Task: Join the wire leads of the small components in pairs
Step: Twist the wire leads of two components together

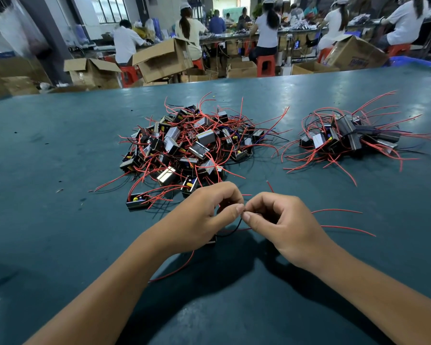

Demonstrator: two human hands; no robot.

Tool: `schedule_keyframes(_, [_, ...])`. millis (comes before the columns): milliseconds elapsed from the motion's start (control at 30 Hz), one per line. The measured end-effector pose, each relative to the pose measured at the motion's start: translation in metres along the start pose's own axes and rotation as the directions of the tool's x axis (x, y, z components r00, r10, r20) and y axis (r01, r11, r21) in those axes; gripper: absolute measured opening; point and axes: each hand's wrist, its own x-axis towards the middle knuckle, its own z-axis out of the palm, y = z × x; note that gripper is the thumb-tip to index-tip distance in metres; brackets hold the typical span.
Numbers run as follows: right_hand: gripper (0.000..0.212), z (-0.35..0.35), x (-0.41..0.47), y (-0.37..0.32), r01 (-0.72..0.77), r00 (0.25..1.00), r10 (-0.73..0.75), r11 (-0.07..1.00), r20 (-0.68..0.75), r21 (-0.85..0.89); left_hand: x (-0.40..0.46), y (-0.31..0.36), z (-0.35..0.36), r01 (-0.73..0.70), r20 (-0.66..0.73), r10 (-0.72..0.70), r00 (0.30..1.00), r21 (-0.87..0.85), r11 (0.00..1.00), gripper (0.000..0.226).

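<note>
From the head camera, the left hand (204, 210) and the right hand (281, 220) are meeting just above the dark green table (60, 158), fingers curled, thumb tips almost touching as both are pinching the ends of thin wire leads (237, 226) between thumb and forefinger. A small black component (212, 239) is peeking out under the left hand, a black lead looping from it up to the pinch. Red leads are trailing out to the right and back beneath the left wrist. Beyond the hands a large pile of components (184, 145) is lying tangled in red wires, and a smaller pile (346, 135) is sitting well apart to its right. Seated workers and cardboard boxes (159, 61) are filling the background.
</note>
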Motion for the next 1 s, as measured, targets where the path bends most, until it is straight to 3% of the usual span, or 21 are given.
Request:
schedule_keyframes(200, [0.012, 0.002, -0.002, -0.001, 0.006, 1.0, -0.007, 1.0, -0.023, -0.021, 0.002, 0.003, 0.007, 0.109, -0.034, -0.114, 0.993, -0.123, 0.986, 0.02])
schedule_keyframes(333, [0.014, 0.002, -0.002, 0.0, 0.03, 1.0, -0.029, 0.997, 0.003, -0.078, 0.005, 0.007, 0.013, 0.306, -0.029, -0.335, 0.942, -0.342, 0.889, 0.016])
schedule_keyframes(433, [0.013, 0.0, -0.002, 0.001, 0.039, 0.999, -0.037, 0.997, 0.036, -0.063, 0.004, 0.007, 0.01, 0.37, 0.018, -0.397, 0.918, -0.403, 0.837, 0.018])
schedule_keyframes(600, [0.013, -0.002, -0.001, 0.001, 0.048, 0.998, -0.045, 0.997, 0.049, -0.055, -0.001, 0.003, -0.006, 0.321, 0.071, -0.315, 0.947, -0.32, 0.892, 0.034])
schedule_keyframes(767, [0.017, -0.004, 0.0, -0.002, 0.026, 0.999, -0.024, 0.999, 0.03, -0.046, -0.006, -0.004, -0.021, 0.153, 0.066, -0.147, 0.987, -0.101, 0.983, 0.013])
schedule_keyframes(1000, [0.016, -0.006, 0.001, -0.003, 0.01, 1.0, -0.009, 0.999, 0.024, -0.031, -0.004, -0.006, -0.016, -0.136, 0.022, 0.135, 0.991, 0.052, 0.989, 0.016])
